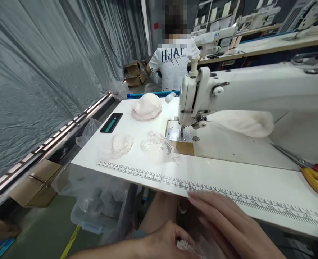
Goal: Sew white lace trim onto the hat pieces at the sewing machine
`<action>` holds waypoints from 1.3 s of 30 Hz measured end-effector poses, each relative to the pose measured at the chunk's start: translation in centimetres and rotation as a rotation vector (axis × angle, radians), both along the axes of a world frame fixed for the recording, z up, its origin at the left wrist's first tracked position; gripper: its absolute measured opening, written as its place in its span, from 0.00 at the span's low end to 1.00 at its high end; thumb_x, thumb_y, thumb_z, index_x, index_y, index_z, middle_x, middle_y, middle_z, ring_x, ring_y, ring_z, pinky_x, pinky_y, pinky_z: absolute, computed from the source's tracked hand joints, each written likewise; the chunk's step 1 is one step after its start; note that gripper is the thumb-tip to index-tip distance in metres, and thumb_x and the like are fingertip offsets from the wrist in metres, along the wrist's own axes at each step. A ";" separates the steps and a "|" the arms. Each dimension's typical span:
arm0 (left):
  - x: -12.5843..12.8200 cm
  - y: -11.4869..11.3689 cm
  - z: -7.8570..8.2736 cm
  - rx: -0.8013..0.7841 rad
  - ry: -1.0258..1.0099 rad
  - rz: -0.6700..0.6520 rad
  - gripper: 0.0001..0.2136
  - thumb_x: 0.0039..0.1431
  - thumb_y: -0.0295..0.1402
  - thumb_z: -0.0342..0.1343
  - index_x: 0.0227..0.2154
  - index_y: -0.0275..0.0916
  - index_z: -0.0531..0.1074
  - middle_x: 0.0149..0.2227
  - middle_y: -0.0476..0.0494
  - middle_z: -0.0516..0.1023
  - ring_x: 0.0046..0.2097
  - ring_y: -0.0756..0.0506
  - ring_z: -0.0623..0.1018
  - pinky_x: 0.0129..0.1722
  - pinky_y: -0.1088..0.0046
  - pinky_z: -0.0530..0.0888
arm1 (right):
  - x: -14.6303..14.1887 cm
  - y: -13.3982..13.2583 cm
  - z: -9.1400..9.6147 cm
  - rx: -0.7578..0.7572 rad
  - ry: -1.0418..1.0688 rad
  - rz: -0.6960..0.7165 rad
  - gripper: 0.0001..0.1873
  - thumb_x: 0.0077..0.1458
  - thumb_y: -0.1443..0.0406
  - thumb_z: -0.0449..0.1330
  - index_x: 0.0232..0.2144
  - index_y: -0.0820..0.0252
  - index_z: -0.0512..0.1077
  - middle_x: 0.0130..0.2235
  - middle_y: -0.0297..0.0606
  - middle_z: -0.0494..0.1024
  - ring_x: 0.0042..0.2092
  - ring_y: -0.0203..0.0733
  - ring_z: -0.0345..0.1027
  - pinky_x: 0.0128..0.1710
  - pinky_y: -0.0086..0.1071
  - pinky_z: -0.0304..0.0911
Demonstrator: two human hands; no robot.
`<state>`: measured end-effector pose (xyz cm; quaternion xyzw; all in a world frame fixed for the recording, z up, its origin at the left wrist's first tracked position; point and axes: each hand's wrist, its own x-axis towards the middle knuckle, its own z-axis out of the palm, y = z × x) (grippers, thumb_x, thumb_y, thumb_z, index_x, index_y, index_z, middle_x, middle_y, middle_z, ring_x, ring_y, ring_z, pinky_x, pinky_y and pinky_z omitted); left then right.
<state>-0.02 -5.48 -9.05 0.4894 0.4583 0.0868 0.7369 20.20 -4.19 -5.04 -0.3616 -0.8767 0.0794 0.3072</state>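
Observation:
At the bottom of the head view, below the table's front edge, my left hand [166, 240] is closed on a piece of white lace fabric [185, 246]. My right hand [229, 225] is beside it with fingers stretched out, slightly blurred, and its thumb is hidden. Sheer fabric shows between the two hands; whether the right one touches it I cannot tell. On the table lie two flat lace pieces, a left one [121, 145] and a right one [155, 144] near the needle plate. Behind them sits a pale padded cup-shaped piece [147, 106].
A white sewing machine [245, 86] spans the right side, with white cloth [245, 122] under its arm. Scissors [307, 169] lie at the right. A phone [111, 122] rests at the left edge. A printed ruler [161, 178] runs along the front. Another person [173, 64] sits ahead.

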 end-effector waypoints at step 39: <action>-3.7 1.4 3.4 -0.022 -0.069 0.056 0.17 0.39 0.44 0.67 0.23 0.32 0.77 0.22 0.52 0.65 0.27 0.54 0.61 0.26 0.78 0.55 | -3.2 -2.5 -2.1 -1.557 0.586 0.107 0.14 0.52 0.55 0.62 0.26 0.59 0.70 0.26 0.28 0.62 0.30 0.33 0.52 0.30 0.27 0.47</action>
